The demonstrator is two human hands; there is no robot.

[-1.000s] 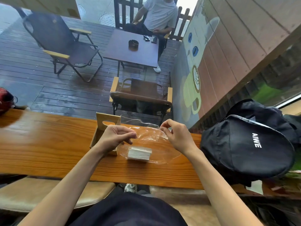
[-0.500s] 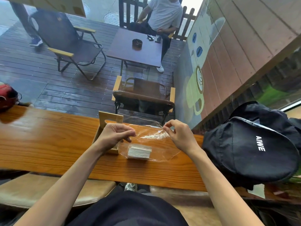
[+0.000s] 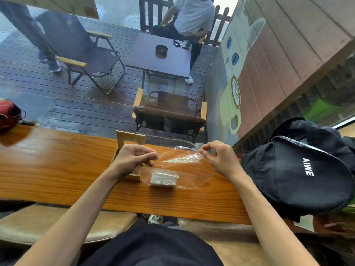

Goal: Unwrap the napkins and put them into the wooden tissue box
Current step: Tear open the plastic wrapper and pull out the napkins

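A stack of white napkins (image 3: 163, 178) lies inside a clear plastic wrapper (image 3: 194, 177) on the wooden counter (image 3: 57, 169). My left hand (image 3: 132, 160) pinches the wrapper's left top edge. My right hand (image 3: 219, 160) pinches its right top edge, and the plastic is stretched between them above the napkins. The light wooden tissue box (image 3: 130, 139) stands behind my left hand, mostly hidden by it; only its back panel with a slot and a lower corner show.
A black backpack (image 3: 299, 173) lies on the counter just right of my right hand. A red object (image 3: 8, 114) sits at the counter's far left end. Beyond the glass are chairs, a dark table (image 3: 159, 54) and a seated person.
My hands have drawn apart, the right one moving right, and the wrapper's top is stretched wider. The napkins stay in place.
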